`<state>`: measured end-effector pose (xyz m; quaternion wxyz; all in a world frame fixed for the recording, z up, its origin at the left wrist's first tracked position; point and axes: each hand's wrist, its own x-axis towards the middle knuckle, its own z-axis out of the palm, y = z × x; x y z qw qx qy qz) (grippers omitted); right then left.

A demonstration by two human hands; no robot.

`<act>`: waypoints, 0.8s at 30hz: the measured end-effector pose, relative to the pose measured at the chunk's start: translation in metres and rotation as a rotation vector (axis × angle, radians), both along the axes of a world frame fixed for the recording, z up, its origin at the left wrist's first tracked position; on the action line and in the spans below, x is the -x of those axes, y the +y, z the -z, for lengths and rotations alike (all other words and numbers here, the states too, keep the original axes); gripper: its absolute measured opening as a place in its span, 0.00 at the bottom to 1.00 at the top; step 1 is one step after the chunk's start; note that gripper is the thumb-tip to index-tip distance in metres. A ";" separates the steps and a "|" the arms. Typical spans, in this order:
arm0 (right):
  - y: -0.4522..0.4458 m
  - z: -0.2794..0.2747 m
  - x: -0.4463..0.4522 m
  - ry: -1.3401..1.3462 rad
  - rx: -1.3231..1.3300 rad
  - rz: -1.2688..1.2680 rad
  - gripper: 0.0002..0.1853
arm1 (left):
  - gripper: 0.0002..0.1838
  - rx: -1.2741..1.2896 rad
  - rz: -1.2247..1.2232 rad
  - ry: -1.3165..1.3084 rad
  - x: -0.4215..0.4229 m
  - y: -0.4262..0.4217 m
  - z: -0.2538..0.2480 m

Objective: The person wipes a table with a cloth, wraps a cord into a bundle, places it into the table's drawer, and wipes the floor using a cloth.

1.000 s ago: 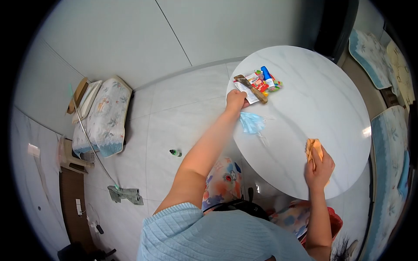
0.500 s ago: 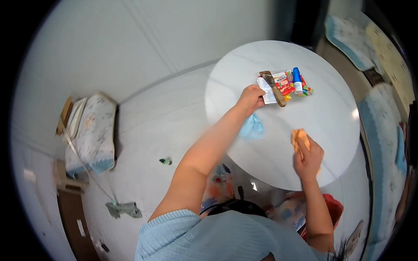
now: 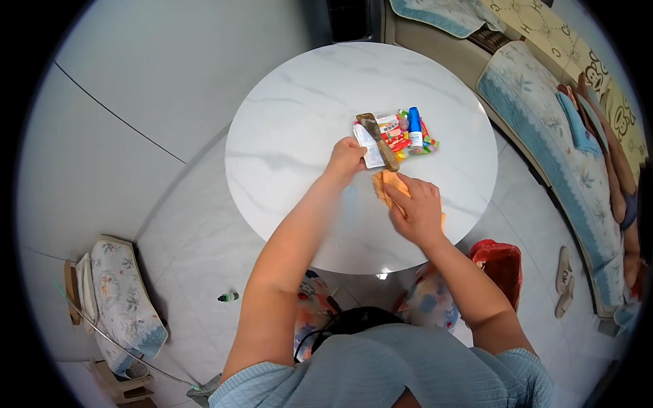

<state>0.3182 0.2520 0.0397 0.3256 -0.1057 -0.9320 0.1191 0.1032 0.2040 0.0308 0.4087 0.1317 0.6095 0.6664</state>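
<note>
We watch the left hand (image 3: 348, 158) bring the white leaflet (image 3: 369, 151), brown scraper (image 3: 378, 141) and blue-capped bottle (image 3: 415, 129) in from the rim of the worktop (image 3: 292, 109), well inside it now! Over sweeps the right hand (image 3: 418, 211), its orange cloth (image 3: 390, 185) now right by the scraper's lower end. Our view swings; the slippers (image 3: 564, 282) show whole, the blue face mask slips from clear sight.

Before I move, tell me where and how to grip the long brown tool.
Pinch the brown tool by its near end, probably from your near right: it lies slantwise over the packets, that end pointing toward you, and your left hand crowds its left.
</note>
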 end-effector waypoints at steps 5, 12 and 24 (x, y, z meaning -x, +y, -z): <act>0.000 0.006 -0.001 0.004 -0.030 0.003 0.22 | 0.05 0.245 0.062 0.169 0.000 -0.008 -0.009; 0.000 -0.003 0.002 -0.024 0.002 -0.002 0.22 | 0.16 0.318 0.083 1.115 -0.036 -0.093 -0.036; -0.003 -0.002 0.006 -0.068 -0.005 0.033 0.23 | 0.25 0.699 0.321 1.539 -0.100 -0.191 -0.010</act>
